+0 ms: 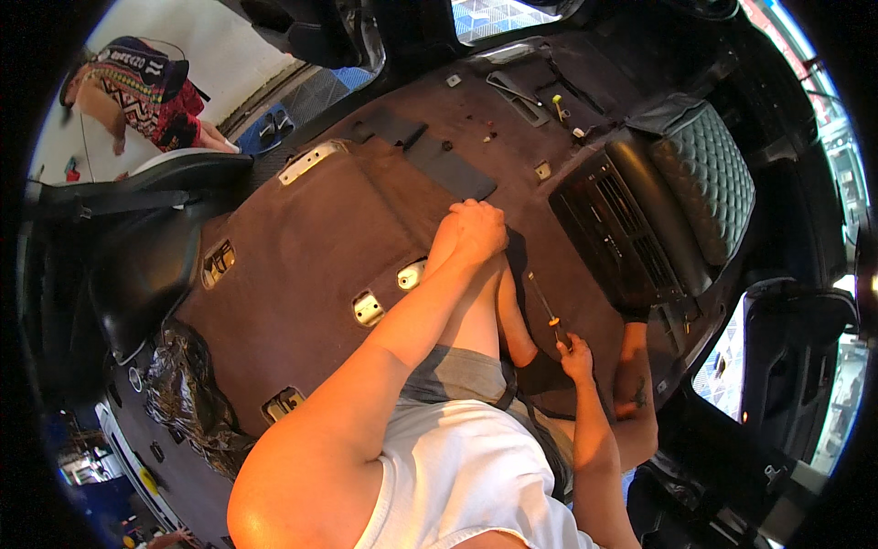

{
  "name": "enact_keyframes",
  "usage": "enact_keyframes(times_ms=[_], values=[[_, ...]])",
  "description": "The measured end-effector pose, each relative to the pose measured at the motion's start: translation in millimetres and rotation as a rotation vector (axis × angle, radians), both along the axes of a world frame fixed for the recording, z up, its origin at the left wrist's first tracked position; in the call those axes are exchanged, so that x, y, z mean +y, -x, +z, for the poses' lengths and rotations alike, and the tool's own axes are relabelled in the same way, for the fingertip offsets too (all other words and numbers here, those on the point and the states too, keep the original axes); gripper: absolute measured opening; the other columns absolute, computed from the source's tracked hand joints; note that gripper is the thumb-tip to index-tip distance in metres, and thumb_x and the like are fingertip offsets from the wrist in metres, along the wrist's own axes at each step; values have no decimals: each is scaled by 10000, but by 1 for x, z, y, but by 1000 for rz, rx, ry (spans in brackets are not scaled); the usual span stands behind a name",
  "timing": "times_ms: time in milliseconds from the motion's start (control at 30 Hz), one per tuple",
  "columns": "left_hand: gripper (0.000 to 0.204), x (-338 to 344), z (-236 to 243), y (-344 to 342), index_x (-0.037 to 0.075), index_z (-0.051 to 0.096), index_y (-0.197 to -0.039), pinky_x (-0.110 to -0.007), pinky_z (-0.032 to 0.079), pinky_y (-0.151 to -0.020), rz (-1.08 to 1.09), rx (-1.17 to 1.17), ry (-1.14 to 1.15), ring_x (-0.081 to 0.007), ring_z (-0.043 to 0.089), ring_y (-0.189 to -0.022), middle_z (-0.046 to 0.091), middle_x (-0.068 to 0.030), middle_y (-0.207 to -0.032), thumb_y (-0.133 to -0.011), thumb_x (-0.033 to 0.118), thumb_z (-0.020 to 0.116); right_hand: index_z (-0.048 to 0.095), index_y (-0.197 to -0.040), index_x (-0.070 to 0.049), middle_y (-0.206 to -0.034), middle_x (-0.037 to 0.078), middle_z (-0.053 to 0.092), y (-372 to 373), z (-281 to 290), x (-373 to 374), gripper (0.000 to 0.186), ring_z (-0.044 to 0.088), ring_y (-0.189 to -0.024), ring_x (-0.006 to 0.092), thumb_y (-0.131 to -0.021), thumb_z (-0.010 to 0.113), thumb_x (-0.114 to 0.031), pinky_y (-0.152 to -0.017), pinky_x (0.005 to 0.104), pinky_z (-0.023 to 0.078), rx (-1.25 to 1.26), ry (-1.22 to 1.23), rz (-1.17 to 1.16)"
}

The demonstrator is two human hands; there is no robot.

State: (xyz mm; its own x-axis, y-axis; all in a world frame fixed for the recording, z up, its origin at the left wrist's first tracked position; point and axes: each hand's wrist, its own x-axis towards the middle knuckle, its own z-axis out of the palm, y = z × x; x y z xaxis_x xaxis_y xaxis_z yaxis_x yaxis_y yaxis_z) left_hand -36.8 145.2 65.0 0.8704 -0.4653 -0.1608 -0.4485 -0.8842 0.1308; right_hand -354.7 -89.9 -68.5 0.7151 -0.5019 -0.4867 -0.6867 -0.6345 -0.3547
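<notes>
My left hand [478, 229] rests over my bent knee, its fingers curled down around it. In my right hand [576, 357], low and to the right, is a screwdriver [554, 323] with an orange and dark handle. Its thin metal shaft points up and away over the brown carpet [302, 238], with the tip free of any part. Part of the handle is hidden inside my closed fingers. Metal seat brackets [369, 309] show through carpet cutouts left of my forearm. A flat dark grey panel [453, 169] lies beyond my left hand.
To the right stands a black console [613, 238] with vents, beside a quilted grey cushion [709, 178]. A crumpled black plastic bag [192, 393] sits at left. A small yellow-topped item [559, 105] lies at the far side. Another person [146, 91] bends over outside the doorway.
</notes>
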Motion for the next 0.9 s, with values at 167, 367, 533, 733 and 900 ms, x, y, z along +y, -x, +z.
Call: enact_keyframes(times_ms=[167,367,533,733,900], values=[[320,8,10,3,69,761,-953,-493,478,-879,-60,-22,96,-327,640,-1010,709,-139,-1030,-815,346,682,585,-1318,-19,-1059,172,634,-47,-24,6,570,626,-865,262,-894,723,-373,-775,382,514,-256,46,-125],[346,57,16,14,50,738,-1031,-452,482,-974,110,86,1111,-308,636,-1105,708,-127,-1090,-821,325,744,498,-1407,-48,-1220,211,583,-53,-31,5,636,594,-1106,395,-878,729,-315,-934,491,483,-234,162,85],[384,199,-19,-15,82,731,-1082,-445,480,-1006,270,-27,869,-331,623,-1143,687,-135,-1155,-806,348,755,574,-1309,-28,-1273,218,614,-1,-25,8,529,620,-1112,395,-869,734,-276,-913,463,497,-65,284,10],[544,310,-83,-49,186,632,-1329,-545,212,-1188,213,-252,344,-300,369,-1425,513,-112,-1453,-862,459,677,704,-1101,-50,-906,160,715,36,-9,23,337,690,-858,333,-917,668,-330,-808,386,526,42,45,-104],[561,307,-99,-50,210,616,-1357,-549,193,-1192,236,-305,343,-300,351,-1437,504,-108,-1467,-876,496,646,687,-1151,-69,-1005,173,713,5,-5,43,421,681,-924,312,-971,575,-433,-856,392,508,192,-17,-99]])
